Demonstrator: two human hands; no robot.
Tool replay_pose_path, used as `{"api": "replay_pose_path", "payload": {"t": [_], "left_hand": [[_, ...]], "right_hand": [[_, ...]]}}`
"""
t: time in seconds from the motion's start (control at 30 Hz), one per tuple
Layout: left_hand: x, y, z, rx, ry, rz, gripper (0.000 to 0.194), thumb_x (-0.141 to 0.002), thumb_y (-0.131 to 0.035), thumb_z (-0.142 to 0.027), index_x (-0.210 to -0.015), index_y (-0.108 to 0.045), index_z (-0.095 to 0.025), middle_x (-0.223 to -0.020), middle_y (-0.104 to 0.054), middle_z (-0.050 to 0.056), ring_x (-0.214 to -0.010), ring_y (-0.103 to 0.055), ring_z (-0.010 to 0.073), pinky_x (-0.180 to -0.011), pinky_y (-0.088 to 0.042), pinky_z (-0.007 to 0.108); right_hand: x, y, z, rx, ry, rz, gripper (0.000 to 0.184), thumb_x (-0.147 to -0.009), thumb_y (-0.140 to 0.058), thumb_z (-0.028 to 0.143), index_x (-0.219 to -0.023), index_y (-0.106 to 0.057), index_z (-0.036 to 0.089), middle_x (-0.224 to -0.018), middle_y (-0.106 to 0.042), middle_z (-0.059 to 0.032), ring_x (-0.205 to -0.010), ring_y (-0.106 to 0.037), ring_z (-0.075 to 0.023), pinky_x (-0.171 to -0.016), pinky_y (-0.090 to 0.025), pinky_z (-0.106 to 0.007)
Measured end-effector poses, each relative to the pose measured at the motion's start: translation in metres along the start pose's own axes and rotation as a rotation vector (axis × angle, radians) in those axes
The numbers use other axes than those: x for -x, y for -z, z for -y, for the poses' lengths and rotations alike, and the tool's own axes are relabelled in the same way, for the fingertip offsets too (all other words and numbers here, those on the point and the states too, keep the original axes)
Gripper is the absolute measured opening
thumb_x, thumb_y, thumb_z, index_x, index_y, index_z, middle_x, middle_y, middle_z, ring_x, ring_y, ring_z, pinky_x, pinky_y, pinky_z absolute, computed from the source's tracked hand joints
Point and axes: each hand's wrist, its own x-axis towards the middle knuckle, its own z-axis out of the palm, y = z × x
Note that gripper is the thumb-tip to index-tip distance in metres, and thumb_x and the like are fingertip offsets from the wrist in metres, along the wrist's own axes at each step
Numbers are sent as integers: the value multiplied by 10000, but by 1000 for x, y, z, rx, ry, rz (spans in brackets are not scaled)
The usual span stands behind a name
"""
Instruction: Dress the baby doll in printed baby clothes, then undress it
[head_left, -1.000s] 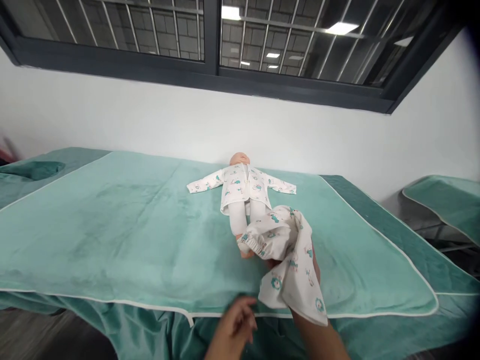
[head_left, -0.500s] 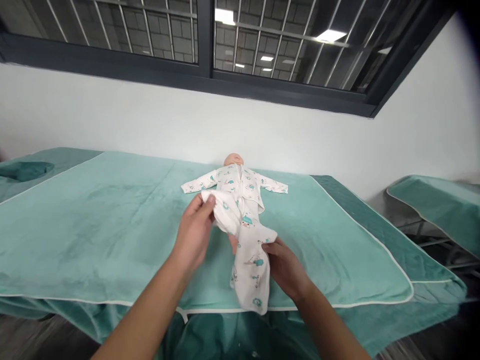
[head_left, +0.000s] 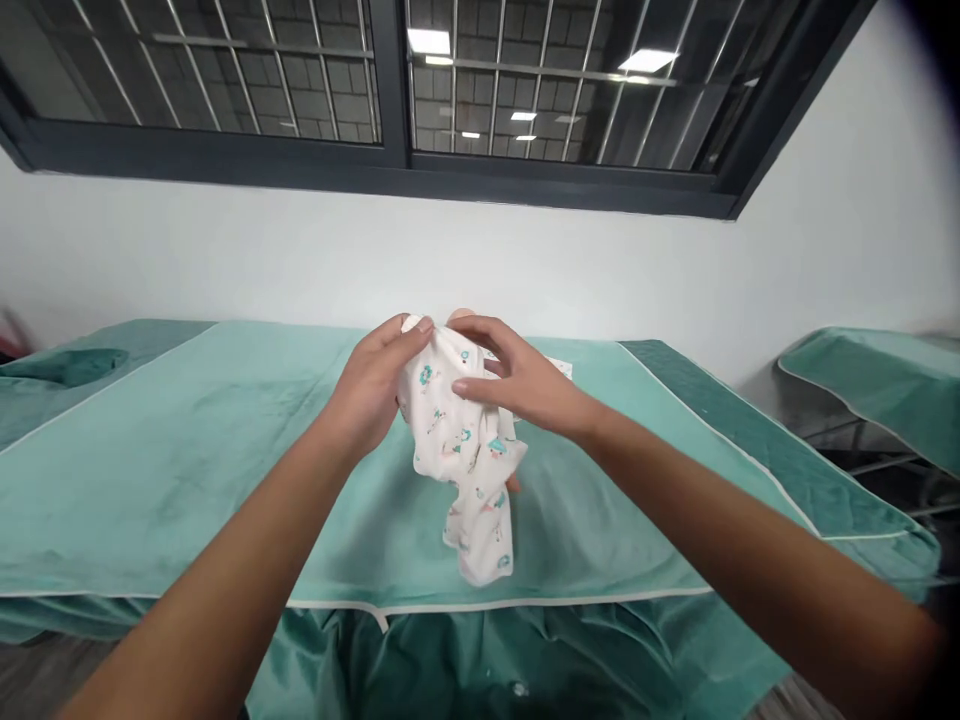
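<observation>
A baby doll (head_left: 460,314) lies on the table with its head toward the wall, mostly hidden behind my hands and the cloth. White baby clothes (head_left: 442,420) with small teal and pink prints hang in front of it, their lower part (head_left: 484,535) reaching toward the table's near edge. My left hand (head_left: 379,385) pinches the upper left edge of this cloth and holds it raised. Over the cloth's right side is my right hand (head_left: 517,375), thumb and fingers apart; I cannot tell how firmly it touches. A bit of the doll's skin (head_left: 513,483) shows beside the cloth.
A light green padded cover (head_left: 247,450) with white piping lies over the table, its darker skirt (head_left: 450,660) hanging in front. Behind are a white wall (head_left: 300,250) and a dark-framed, barred window (head_left: 397,155). Another green-covered surface (head_left: 877,390) stands at the right.
My left hand has lifted the cloth up and toward the wall. The right hand has let go of the lower piece and moved up and left, over the cloth.
</observation>
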Motion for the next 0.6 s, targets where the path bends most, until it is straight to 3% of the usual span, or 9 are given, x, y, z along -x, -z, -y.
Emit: {"api": "replay_pose_path", "payload": {"t": [0.1,0.17,0.33,0.47,0.6], "left_hand": [[1,0,-15,-94,-21,8,335,-823,-700,-458,-716,-548,-179,-639,-484,-17,-525,-454,97,-461,-345,200],[2,3,-22,-121,-20,10,348,-804,-719,-471,-720,-547,-181,-630,-489,-19,-496,-445,89,-435,-325,193],[6,10,-33,-136,-5,59,353,-781,-719,-502,-763,-589,-174,-633,-514,-8,-497,-487,105,-437,-362,198],[11,17,-38,-109,47,123,352,-748,-740,-475,-703,-571,-170,-609,-518,6,-505,-507,125,-451,-387,219],[11,27,-43,-115,62,140,296,-733,-764,-400,-697,-578,-172,-573,-484,-16,-456,-448,95,-413,-322,195]], "right_hand": [[-20,6,16,65,36,188,420,-720,-803,371,-1048,-596,210,-1127,-609,-39,-1085,-564,-209,-986,-446,-396],[-27,8,21,-3,24,256,403,-709,-818,372,-997,-598,195,-1076,-612,-33,-1045,-574,-197,-969,-455,-382],[-27,0,16,-345,-9,274,447,-735,-806,356,-1099,-589,218,-1094,-621,-30,-1059,-587,-187,-950,-475,-355],[-14,-4,9,-288,-69,297,311,-747,-791,360,-957,-629,197,-978,-614,-7,-979,-588,-178,-885,-474,-324],[-5,-1,12,-275,-39,267,225,-766,-760,330,-812,-586,194,-875,-576,16,-863,-566,-149,-797,-455,-290]]}}
